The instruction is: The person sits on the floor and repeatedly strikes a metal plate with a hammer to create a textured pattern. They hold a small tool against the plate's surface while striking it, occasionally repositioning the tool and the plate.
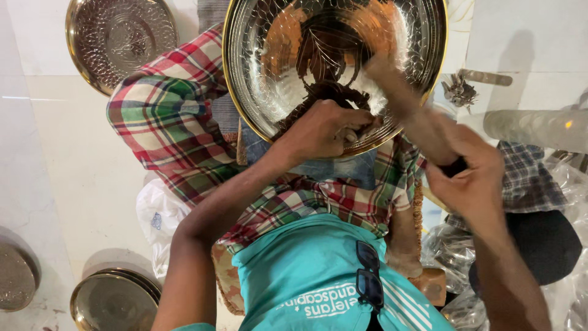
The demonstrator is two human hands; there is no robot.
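Observation:
A large round shiny metal plate with an embossed leaf pattern and a gold rim rests on my lap. My left hand is closed on a small tool pressed against the plate's near rim. My right hand grips a dark handle of a hammer-like tool; the tool's upper part is blurred by motion across the plate. My legs are wrapped in a red, green and white checked cloth.
A second embossed metal plate lies on the white floor at upper left. Stacked plates sit at lower left, another round one at the left edge. Clear plastic wrapping and a metal cylinder lie at right.

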